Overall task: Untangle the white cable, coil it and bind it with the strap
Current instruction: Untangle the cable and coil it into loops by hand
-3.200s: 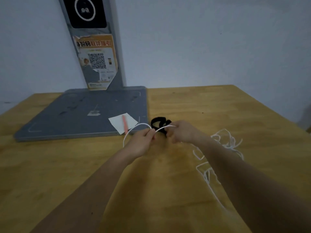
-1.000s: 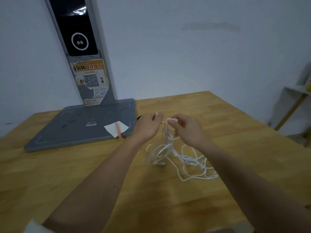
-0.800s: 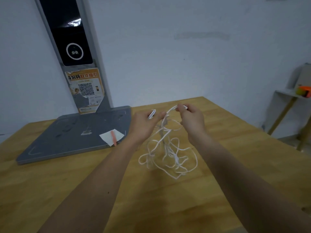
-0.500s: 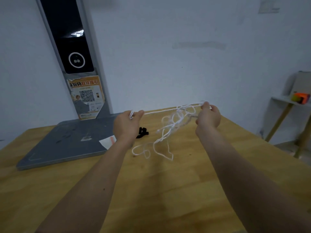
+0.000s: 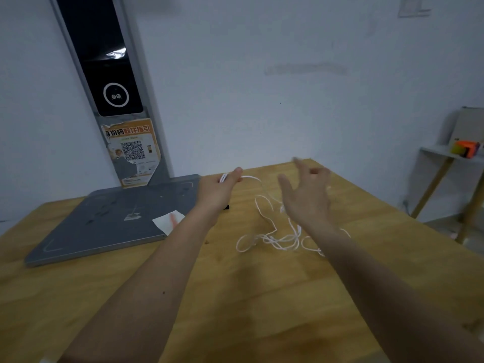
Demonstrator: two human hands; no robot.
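Two hands raised over wooden table: left hand pinches one end of white cable; right hand spread, holding nothing. Cable's tangle lies on table beneath right hand.

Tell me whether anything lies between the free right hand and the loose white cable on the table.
Nothing visible does. The right hand hovers open above the white cable, whose loops lie on bare table. The left hand pinches one end. The black strap lies mostly hidden behind the left hand, off that path.
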